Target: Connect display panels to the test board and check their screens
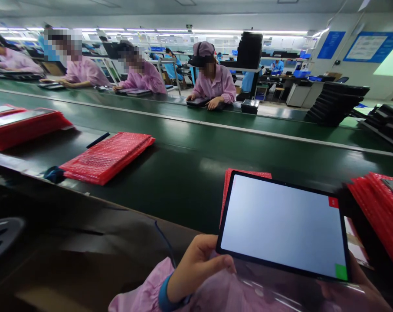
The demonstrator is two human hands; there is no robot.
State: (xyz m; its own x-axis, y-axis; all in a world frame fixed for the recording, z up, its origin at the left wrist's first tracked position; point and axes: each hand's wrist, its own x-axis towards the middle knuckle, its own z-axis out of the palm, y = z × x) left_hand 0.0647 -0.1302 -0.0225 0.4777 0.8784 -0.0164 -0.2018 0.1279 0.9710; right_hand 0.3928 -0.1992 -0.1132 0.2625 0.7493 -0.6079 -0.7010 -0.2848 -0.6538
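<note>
A tablet (284, 225) with a lit white screen is held up, tilted, in front of me. A red patch shows at its upper right corner and a green one at its lower right. My left hand (199, 266) grips the lower left corner, thumb along the bottom edge. At the opposite side my right hand (362, 277) holds the right edge; most of its fingers are hidden behind the tablet. Clear plastic film (281, 288) hangs below the bottom edge. Behind the tablet, red bubble-wrap sleeves (227, 184) partly show.
A stack of red bubble-wrap sleeves (108, 156) lies left on the green conveyor belt (183, 173). More red-wrapped stacks stand at far left (27, 130) and right (378, 212). Across the line, several people in pink work beside piled black trays (338, 104).
</note>
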